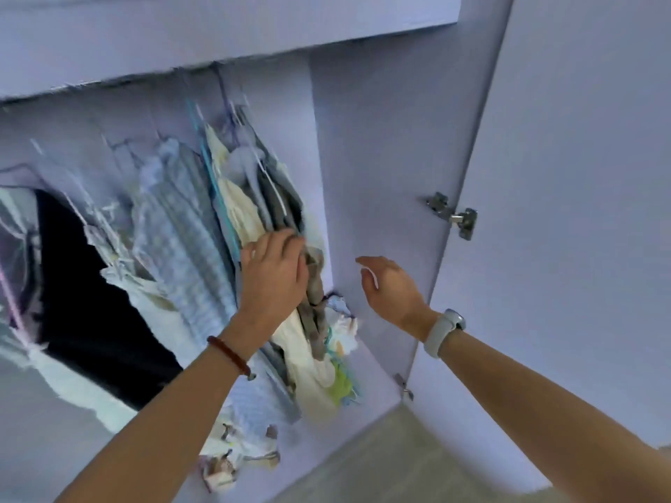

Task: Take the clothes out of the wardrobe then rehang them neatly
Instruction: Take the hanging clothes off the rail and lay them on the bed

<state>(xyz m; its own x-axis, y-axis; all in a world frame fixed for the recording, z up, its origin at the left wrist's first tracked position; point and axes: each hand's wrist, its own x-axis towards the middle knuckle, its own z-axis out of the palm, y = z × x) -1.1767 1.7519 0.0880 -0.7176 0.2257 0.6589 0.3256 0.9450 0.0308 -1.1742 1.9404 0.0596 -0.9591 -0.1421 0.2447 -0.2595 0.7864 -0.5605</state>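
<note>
Reaching into wardrobe (381,147), left hand (274,274) lies palm-down on hanging clothes (254,197), fingers (290,239) curled into grey fabric; grip unclear. Right hand (390,288) hovers beside side panel, fingers loosely apart, holding nothing. Clothes motion-blurred; hangers' tops hard to distinguish.

- A metal hinge (454,216) sits where the open lilac door (581,176) meets the cabinet side.
- A smaller hinge (405,386) shows well below the metal hinge, on the same edge.
- Pale grey floor (417,462) lies below the smaller hinge, under the door's lower edge.
- A lilac panel (218,27) runs above and left of the metal hinge.
</note>
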